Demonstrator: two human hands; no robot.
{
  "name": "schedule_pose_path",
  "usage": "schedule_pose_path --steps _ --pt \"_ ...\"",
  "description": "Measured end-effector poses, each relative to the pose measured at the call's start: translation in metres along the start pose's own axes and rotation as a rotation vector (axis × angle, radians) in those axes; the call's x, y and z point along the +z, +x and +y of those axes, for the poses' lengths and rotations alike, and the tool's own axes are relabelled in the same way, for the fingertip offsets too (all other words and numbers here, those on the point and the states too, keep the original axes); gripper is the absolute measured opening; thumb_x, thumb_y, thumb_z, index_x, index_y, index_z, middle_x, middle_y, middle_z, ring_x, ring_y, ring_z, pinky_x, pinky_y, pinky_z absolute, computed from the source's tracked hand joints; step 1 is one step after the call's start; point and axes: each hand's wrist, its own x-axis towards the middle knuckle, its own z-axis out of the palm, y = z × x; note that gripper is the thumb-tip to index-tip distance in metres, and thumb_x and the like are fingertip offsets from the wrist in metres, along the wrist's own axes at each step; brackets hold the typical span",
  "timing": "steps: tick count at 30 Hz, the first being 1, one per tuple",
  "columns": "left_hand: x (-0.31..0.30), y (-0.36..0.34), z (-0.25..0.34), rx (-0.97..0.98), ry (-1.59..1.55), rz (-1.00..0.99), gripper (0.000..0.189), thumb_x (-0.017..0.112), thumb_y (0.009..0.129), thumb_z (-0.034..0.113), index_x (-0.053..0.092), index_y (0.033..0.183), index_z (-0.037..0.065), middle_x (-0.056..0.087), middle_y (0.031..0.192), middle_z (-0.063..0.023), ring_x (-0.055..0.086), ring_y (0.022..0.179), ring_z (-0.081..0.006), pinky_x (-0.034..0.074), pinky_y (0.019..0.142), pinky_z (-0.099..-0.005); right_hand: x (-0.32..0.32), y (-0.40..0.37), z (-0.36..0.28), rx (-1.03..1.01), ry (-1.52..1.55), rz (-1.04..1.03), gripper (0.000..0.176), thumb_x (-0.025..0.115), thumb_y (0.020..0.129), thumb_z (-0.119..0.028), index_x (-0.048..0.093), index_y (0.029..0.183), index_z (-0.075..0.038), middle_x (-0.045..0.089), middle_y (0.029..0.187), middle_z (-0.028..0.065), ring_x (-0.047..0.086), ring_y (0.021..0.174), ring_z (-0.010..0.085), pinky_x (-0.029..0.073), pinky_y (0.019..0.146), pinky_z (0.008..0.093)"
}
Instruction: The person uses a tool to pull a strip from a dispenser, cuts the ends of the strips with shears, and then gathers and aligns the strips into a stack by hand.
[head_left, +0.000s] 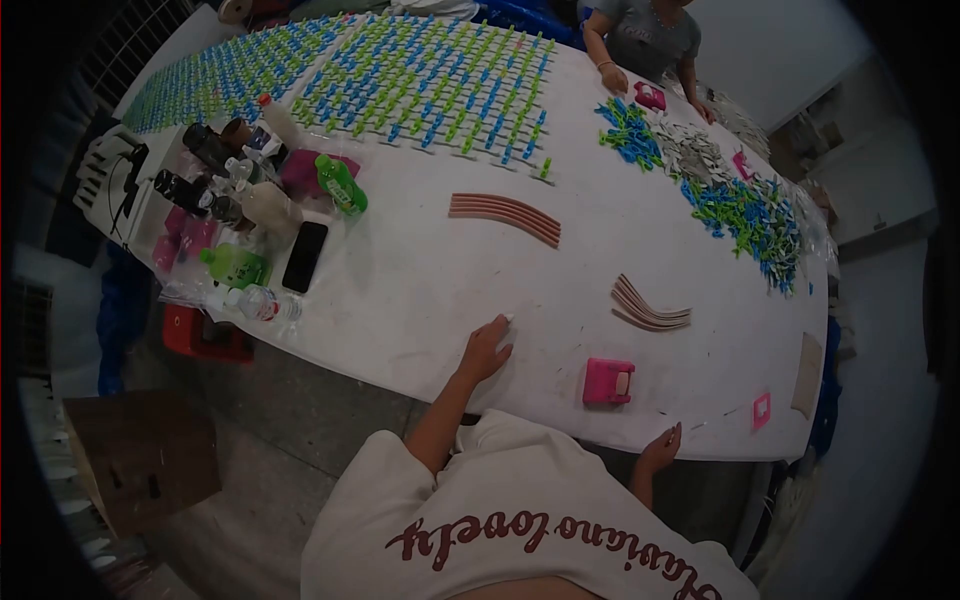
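Maybe the right hand [658,450], so near, could bump the pink box [599,383]. I can't tell if it or the left hand [486,350] grips anything.

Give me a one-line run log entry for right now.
left hand: on white tabletop | right hand: near table edge, grip unclear | between hands: pink holder | ahead: brown strips

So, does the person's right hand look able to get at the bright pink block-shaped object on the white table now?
Probably yes. The right hand is at the near edge of the white table, close to the bright pink block-shaped object, and I see nothing tall between them.
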Motion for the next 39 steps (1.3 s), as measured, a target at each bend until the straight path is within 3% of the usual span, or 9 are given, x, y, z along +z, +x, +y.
schedule_pose_path --steps 3,5,8,14,18,20,30,32,39 --pt "-0.002 0.001 -0.009 0.053 -0.046 -0.047 0.064 0.07 0.086 0.019 0.044 0.142 0.005 0.046 0.148 -0.0162 0.046 0.134 -0.0304 0.034 0.11 -0.0417 0.01 -0.007 -0.023 -0.073 0.132 -0.047 0.034 0.047 0.102 -0.014 0.059 0.13 0.0 0.064 0.123 0.0203 0.062 0.112 0.0301 0.049 0.093 0.0367" --pt "-0.002 -0.001 -0.011 0.096 -0.059 -0.067 0.064 0.07 0.085 0.019 0.044 0.142 0.005 0.046 0.148 -0.0164 0.045 0.135 -0.0303 0.034 0.11 -0.0417 0.009 -0.02 -0.053 -0.133 0.152 -0.156 0.034 0.048 0.101 -0.013 0.06 0.132 -0.004 0.065 0.123 0.0122 0.063 0.105 0.0195 0.051 0.081 0.0308" --pt "-0.009 -0.002 -0.006 0.097 -0.028 -0.07 0.063 0.07 0.084 0.018 0.044 0.14 0.005 0.045 0.148 -0.017 0.044 0.136 -0.0299 0.034 0.109 -0.0415 0.001 -0.052 -0.114 -0.298 0.135 -0.193 0.032 0.051 0.098 -0.006 0.062 0.128 -0.002 0.066 0.112 0.0131 0.064 0.096 0.0231 0.051 0.072 0.0298" --pt "-0.007 -0.001 -0.008 0.131 -0.09 -0.075 0.065 0.071 0.085 0.019 0.043 0.141 0.003 0.044 0.149 -0.0187 0.042 0.138 -0.0315 0.032 0.11 -0.0426 -0.002 -0.083 -0.14 -0.465 0.08 -0.36 0.035 0.053 0.094 -0.002 0.064 0.127 -0.006 0.059 0.089 0.0107 0.053 0.071 0.0211 0.044 0.058 0.0311" --pt "-0.008 0.001 -0.009 0.141 -0.086 -0.045 0.063 0.071 0.082 0.015 0.045 0.138 0.006 0.048 0.144 -0.0168 0.04 0.14 -0.0292 0.032 0.11 -0.0421 0.0 -0.079 -0.137 -0.431 0.074 -0.371 0.035 0.053 0.094 -0.003 0.064 0.127 -0.007 0.061 0.091 0.01 0.056 0.074 0.0209 0.045 0.059 0.0309" --pt "-0.008 0.001 -0.007 0.129 -0.097 -0.05 0.063 0.071 0.082 0.015 0.045 0.138 0.006 0.049 0.143 -0.0163 0.039 0.141 -0.0291 0.032 0.11 -0.0422 -0.001 -0.073 -0.135 -0.314 0.066 -0.376 0.033 0.052 0.096 -0.004 0.064 0.127 -0.006 0.068 0.11 0.0083 0.061 0.088 0.015 0.046 0.066 0.0274" --pt "-0.006 0.003 -0.003 0.148 -0.006 -0.107 0.063 0.07 0.082 0.013 0.044 0.139 0.007 0.048 0.144 -0.0147 0.035 0.144 -0.0289 0.03 0.11 -0.0449 0.006 -0.048 -0.132 -0.348 0.129 -0.402 0.034 0.052 0.094 0.0 0.066 0.124 -0.005 0.067 0.101 0.0101 0.062 0.084 0.0163 0.048 0.066 0.0274" --pt "-0.005 0.004 -0.006 0.169 -0.025 -0.087 0.062 0.07 0.082 0.012 0.045 0.138 0.007 0.049 0.143 -0.014 0.035 0.144 -0.0294 0.03 0.11 -0.0452 0.013 -0.039 -0.139 -0.542 0.182 -0.296 0.035 0.054 0.091 0.003 0.067 0.123 -0.005 0.066 0.098 0.0113 0.062 0.08 0.0175 0.048 0.065 0.0276" --pt "-0.01 0.004 0.003 0.192 -0.025 -0.122 0.06 0.07 0.08 0.009 0.047 0.136 0.007 0.053 0.139 -0.0122 0.039 0.142 -0.0311 0.032 0.108 -0.0452 0.008 -0.022 -0.159 -0.462 0.269 -0.305 0.035 0.058 0.088 0.005 0.069 0.119 -0.007 0.067 0.099 0.0121 0.061 0.072 0.0173 0.049 0.064 0.0281"
